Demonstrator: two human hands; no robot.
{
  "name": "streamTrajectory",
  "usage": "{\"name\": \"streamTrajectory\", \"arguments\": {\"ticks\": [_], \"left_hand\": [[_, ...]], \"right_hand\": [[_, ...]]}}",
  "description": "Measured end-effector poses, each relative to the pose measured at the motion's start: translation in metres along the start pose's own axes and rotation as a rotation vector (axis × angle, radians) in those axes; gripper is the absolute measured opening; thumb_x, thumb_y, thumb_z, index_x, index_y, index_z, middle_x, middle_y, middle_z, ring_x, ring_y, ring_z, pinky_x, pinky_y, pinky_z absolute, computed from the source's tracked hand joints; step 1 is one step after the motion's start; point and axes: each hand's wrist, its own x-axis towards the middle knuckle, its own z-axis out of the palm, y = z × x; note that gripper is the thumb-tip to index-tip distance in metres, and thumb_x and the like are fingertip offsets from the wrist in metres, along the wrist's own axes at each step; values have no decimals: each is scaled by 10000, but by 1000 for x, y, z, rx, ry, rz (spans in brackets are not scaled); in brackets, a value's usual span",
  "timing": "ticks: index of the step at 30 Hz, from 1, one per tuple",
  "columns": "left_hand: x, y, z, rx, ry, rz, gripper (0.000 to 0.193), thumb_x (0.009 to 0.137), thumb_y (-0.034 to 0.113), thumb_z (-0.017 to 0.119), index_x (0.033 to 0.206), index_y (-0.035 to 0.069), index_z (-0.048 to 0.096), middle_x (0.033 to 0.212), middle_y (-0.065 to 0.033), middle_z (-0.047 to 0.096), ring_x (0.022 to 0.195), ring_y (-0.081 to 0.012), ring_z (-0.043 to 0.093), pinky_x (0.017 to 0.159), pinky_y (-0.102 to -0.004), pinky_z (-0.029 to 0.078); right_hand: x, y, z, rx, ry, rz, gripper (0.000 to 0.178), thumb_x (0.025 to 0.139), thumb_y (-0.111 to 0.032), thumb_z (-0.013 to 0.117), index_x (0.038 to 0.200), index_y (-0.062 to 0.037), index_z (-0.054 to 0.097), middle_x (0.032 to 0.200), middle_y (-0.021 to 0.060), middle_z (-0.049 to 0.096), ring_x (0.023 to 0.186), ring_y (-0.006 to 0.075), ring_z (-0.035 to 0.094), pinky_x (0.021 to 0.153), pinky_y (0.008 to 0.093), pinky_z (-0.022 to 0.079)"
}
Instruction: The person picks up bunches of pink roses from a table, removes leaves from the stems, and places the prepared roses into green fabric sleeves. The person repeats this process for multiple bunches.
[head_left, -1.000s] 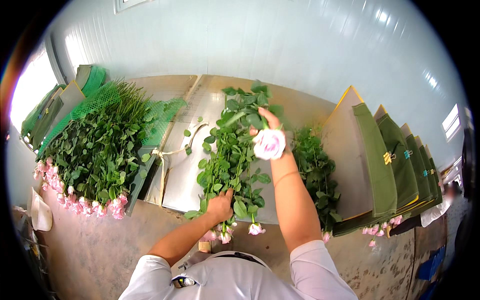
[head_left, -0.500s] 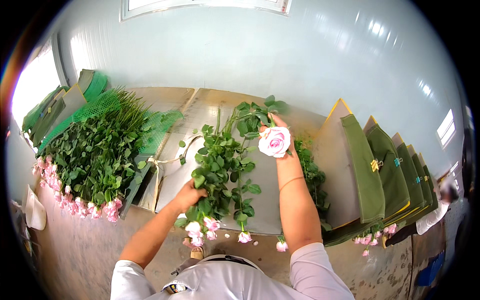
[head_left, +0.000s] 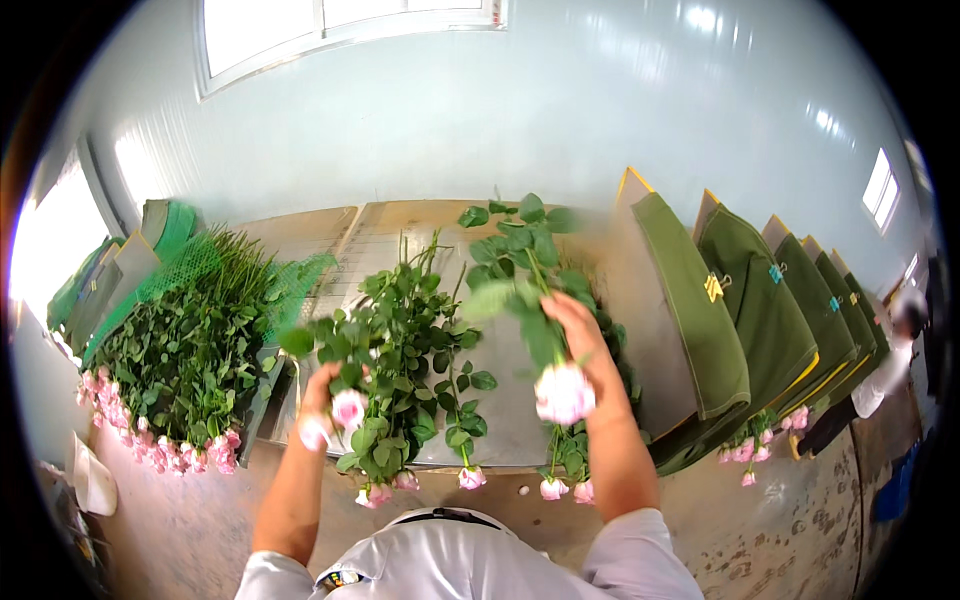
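My right hand (head_left: 585, 340) is closed on the stem of a long leafy rose (head_left: 565, 393) with a pale pink bloom hanging head down above the table. My left hand (head_left: 322, 388), partly hidden by leaves, is closed around rose stems; two pink blooms (head_left: 349, 408) hang beside the wrist, somewhat blurred. Just right of it a leafy bunch of roses (head_left: 395, 330) lies on the grey metal table (head_left: 505, 400), its blooms over the near edge. More roses (head_left: 555, 488) lie under and beside my right forearm, partly covered by it.
On the left a big pile of pink roses (head_left: 190, 330) lies on green netting (head_left: 300, 285). Several green cloth-covered boards (head_left: 690, 300) with coloured clips stand in a row on the right. Beyond them is another person (head_left: 885, 375). A white bucket (head_left: 93, 478) stands at the far left.
My left hand has moved left and up off the bunch, with blooms now beside it. My right hand has come lower and nearer with its rose. The view has shifted slightly.
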Motion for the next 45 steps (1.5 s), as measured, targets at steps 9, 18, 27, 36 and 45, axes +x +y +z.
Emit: {"name": "streamTrajectory", "arguments": {"ticks": [9, 18, 27, 36, 45], "left_hand": [[-10, -47, -32, 133, 118, -159, 236, 836, 152, 580, 1056, 68, 567, 859, -57, 611, 587, -118, 561, 383, -205, 437], [-12, -7, 65, 266, -124, 353, 586, 746, 67, 676, 1286, 64, 450, 925, -42, 581, 708, -113, 580, 575, -223, 517], [39, -130, 47, 776, -133, 33, 614, 738, 41, 681, 1313, 46, 465, 993, -62, 607, 912, -153, 571, 832, -268, 458], [40, -151, 31, 822, -160, -57, 446, 796, 144, 631, 1208, -6, 555, 1064, -135, 631, 929, -209, 608, 848, -308, 474], [47, -107, 6, 386, -60, -184, 543, 815, -7, 591, 1326, 9, 407, 1057, -141, 634, 763, -179, 592, 691, -311, 500]], "right_hand": [[-93, 92, -127, -748, 91, 90, 427, 917, -251, 528, 1213, 56, 516, 1144, 131, 607, 1050, 193, 547, 917, 325, 409], [-80, 129, -150, -639, 298, 110, 503, 916, -293, 561, 1297, 26, 483, 1263, 193, 547, 1141, 271, 529, 949, 370, 401], [-80, 108, -96, -994, 517, -202, 330, 916, -246, 536, 1117, 11, 585, 1085, 174, 620, 979, 309, 598, 853, 399, 470], [-31, 216, 30, 180, 17, 604, 410, 899, -346, 602, 1180, -56, 531, 1050, 78, 611, 931, 245, 611, 789, 389, 521], [-33, 180, 40, 351, 262, 339, 257, 865, -181, 607, 1110, -109, 583, 915, 35, 591, 704, 165, 575, 553, 328, 475]]}}
